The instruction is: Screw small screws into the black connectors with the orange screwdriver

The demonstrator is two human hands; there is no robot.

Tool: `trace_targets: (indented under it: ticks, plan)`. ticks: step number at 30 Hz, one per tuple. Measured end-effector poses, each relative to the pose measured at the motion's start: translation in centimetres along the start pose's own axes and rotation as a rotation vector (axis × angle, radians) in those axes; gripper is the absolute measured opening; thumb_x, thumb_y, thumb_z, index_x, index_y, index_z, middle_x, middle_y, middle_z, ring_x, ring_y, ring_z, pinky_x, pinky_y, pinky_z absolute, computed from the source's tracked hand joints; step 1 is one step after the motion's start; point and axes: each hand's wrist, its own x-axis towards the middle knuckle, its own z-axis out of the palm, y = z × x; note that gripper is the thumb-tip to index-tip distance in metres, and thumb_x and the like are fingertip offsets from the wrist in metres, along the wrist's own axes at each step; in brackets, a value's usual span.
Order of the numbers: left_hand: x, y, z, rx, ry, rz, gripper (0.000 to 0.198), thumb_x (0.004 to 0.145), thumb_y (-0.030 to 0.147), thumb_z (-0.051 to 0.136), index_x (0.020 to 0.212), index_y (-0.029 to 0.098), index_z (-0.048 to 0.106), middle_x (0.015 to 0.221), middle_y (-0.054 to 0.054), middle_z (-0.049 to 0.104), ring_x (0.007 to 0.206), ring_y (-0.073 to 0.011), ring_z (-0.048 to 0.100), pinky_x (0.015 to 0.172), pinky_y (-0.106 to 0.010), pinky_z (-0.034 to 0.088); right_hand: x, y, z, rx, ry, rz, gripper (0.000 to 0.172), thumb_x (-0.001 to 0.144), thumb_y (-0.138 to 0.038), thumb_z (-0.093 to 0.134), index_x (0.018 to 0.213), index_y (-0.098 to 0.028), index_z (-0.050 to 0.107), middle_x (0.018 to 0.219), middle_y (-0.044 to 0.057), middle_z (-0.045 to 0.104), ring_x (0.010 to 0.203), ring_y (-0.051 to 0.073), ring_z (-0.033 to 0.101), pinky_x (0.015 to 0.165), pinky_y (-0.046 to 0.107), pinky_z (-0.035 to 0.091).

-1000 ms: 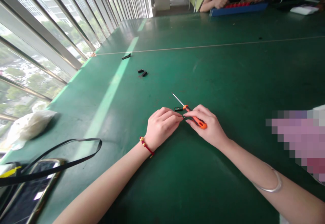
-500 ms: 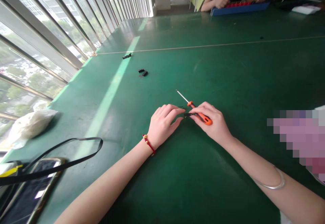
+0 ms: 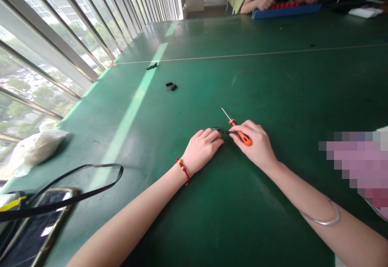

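My right hand (image 3: 256,141) is closed around a screwdriver (image 3: 243,137) with an orange and black handle, its thin shaft pointing up and to the left. A small black part (image 3: 226,132) sticks out to the left from the fingertips of the same hand. Close beside it, my left hand (image 3: 205,149) has its fingers curled together, low over the green table. Whatever lies between those fingers is hidden. Just beyond its knuckles is another small dark piece (image 3: 215,129) with a lighter edge; I cannot tell whether the hand touches it.
Two small black pieces (image 3: 173,87) lie farther out on the green table (image 3: 273,81), and a longer black piece (image 3: 152,66) lies beyond them. At left are a phone (image 3: 36,230), a black strap (image 3: 117,176) and a plastic bag (image 3: 34,150). Across sits a person with a blue tray (image 3: 286,11).
My left hand has moved slightly right and its fingers have curled in, leaving the small dark piece showing beyond them. The screwdriver tip has swung a little to the right.
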Motion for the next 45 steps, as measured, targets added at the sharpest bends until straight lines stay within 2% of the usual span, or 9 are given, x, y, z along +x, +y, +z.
trace_targets:
  ticks: [7, 14, 18, 25, 38, 45]
  plan:
    - [0.0, 0.0, 0.0, -0.024, 0.021, -0.110, 0.020, 0.095, 0.027, 0.045, 0.092, 0.020, 0.063, 0.091, -0.001, 0.063, 0.081, -0.0144, 0.052, 0.069, -0.028, 0.036, 0.0, 0.0, 0.1, -0.005, -0.007, 0.049, 0.012, 0.082, -0.023, 0.060, 0.090, -0.019, 0.067, 0.080, 0.003, 0.061, 0.070, 0.015, 0.056, 0.071, 0.030, 0.042]
    - [0.2, 0.0, 0.3, 0.058, -0.029, -0.031, 0.018, 0.094, 0.022, 0.046, 0.084, 0.018, 0.060, 0.088, -0.002, 0.062, 0.078, -0.0155, 0.051, 0.067, -0.029, 0.035, 0.0, -0.1, 0.1, 0.004, -0.028, 0.063, 0.012, 0.082, -0.022, 0.060, 0.090, -0.019, 0.068, 0.081, 0.003, 0.062, 0.071, 0.016, 0.057, 0.071, 0.030, 0.043]
    - [0.1, 0.0, 0.2, 0.043, -0.044, -0.060, 0.021, 0.096, 0.024, 0.042, 0.083, 0.017, 0.056, 0.083, -0.002, 0.059, 0.075, -0.0155, 0.051, 0.066, -0.029, 0.037, -0.1, -0.1, 0.1, 0.012, -0.036, 0.043, 0.011, 0.081, -0.022, 0.061, 0.090, -0.019, 0.067, 0.081, 0.003, 0.063, 0.071, 0.015, 0.057, 0.071, 0.029, 0.043]
    - [-0.5, -0.5, -0.6, -0.092, 0.104, -0.172, 0.019, 0.097, 0.025, 0.038, 0.089, 0.016, 0.054, 0.089, -0.003, 0.060, 0.078, -0.0141, 0.051, 0.071, -0.026, 0.042, -0.3, -0.7, 0.1, 0.000, -0.077, -0.021, 0.010, 0.082, -0.021, 0.059, 0.089, -0.021, 0.066, 0.078, 0.002, 0.061, 0.070, 0.016, 0.057, 0.072, 0.030, 0.043]
    - [-0.7, -0.5, -0.6, -0.004, 0.102, -0.041, 0.018, 0.097, 0.022, 0.040, 0.094, 0.016, 0.056, 0.088, -0.003, 0.061, 0.078, -0.0139, 0.052, 0.069, -0.026, 0.041, -0.5, -1.4, 0.1, 0.018, -0.088, -0.037, 0.010, 0.084, -0.023, 0.057, 0.090, -0.021, 0.065, 0.079, 0.003, 0.061, 0.071, 0.016, 0.055, 0.073, 0.030, 0.044]
    - [-0.7, -0.4, -0.6, -0.034, 0.122, -0.054, 0.019, 0.097, 0.024, 0.040, 0.092, 0.016, 0.056, 0.086, -0.003, 0.061, 0.077, -0.0133, 0.052, 0.070, -0.025, 0.042, -0.5, -1.5, 0.1, 0.076, -0.089, 0.011, 0.008, 0.083, -0.023, 0.058, 0.088, -0.021, 0.064, 0.078, 0.002, 0.060, 0.070, 0.015, 0.054, 0.071, 0.030, 0.043]
